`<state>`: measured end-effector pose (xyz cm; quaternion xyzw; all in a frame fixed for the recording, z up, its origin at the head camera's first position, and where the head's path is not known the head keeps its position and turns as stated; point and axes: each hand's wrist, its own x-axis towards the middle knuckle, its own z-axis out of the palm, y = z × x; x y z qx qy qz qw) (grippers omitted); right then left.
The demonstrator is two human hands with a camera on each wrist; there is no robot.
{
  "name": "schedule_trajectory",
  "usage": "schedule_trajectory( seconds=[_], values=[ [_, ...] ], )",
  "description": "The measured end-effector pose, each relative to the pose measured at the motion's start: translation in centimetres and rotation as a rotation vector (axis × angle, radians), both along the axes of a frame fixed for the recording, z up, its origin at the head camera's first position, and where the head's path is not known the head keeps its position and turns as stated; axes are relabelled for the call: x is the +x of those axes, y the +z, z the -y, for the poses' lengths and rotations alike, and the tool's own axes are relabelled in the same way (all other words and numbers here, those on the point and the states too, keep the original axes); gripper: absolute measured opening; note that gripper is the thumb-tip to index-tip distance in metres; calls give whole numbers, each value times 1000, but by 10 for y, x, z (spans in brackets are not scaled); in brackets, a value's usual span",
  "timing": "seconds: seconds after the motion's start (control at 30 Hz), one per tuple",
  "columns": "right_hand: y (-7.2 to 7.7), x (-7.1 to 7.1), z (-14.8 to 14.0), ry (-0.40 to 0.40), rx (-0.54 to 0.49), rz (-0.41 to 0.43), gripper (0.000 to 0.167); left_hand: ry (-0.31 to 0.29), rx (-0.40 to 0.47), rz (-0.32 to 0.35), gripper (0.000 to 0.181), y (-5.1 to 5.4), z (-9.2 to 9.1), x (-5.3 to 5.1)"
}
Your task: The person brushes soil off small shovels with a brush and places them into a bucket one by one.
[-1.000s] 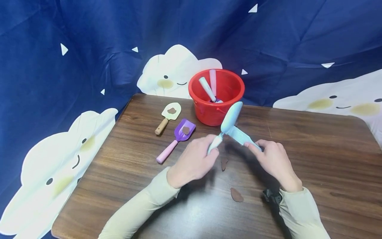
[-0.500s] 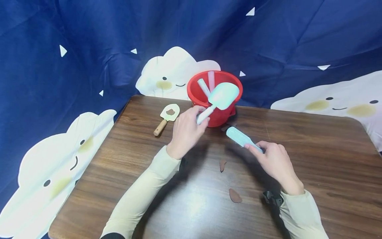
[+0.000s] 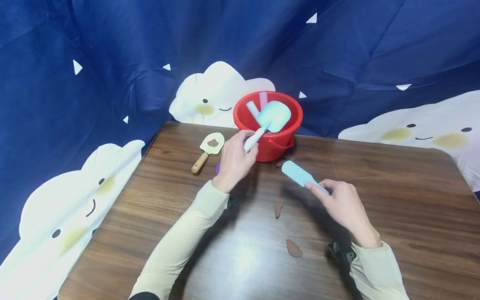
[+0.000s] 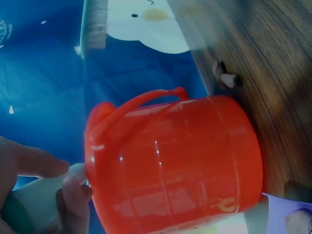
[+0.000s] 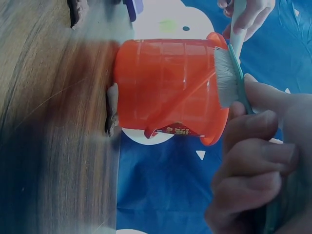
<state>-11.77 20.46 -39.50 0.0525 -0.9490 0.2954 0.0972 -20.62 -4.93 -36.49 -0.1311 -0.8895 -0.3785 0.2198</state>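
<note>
My left hand grips the white handle of a light-blue toy shovel. Its blade is over the mouth of a red bucket, in which two more handles, one pale blue and one pink, lean upright. Thumb and fingers of my right hand hold a light-blue brush just above the table, right of the bucket. White bristles show on it in the right wrist view. My left hand covers most of a purple shovel.
Left of the bucket lies a pale-green shovel with a wooden handle and a brown bit on it. Brown flakes are scattered on the wooden table, one near the bucket's foot. A blue cloud-print curtain hangs behind.
My left hand has lifted the light-blue shovel away from the brush and carried it up and left over the bucket, turning the blade. My right hand has stayed nearly still.
</note>
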Motion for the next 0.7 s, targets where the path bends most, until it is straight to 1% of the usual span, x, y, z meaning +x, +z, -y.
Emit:
schedule_trajectory(
  seconds=[0.17, 0.3, 0.4, 0.5, 0.63, 0.7],
  values=[
    [2, 1, 1, 3, 2, 8, 37, -13, 54, -7, 33, 0, 1, -2],
    [3, 1, 1, 6, 2, 18, 38, -41, 142, -16, 36, 1, 2, -4],
    [4, 1, 1, 11, 4, 25, 39, -52, 206, -1, 37, 3, 4, -7],
    [4, 1, 1, 15, 6, 28, 39, -73, 258, 44, 37, 4, 5, -9],
    [4, 1, 1, 18, 7, 29, 39, -131, 348, 143, 43, 2, 8, -11],
    [3, 2, 0, 18, 9, 23, 39, -144, 361, 188, 43, -1, 12, -11]
  ],
)
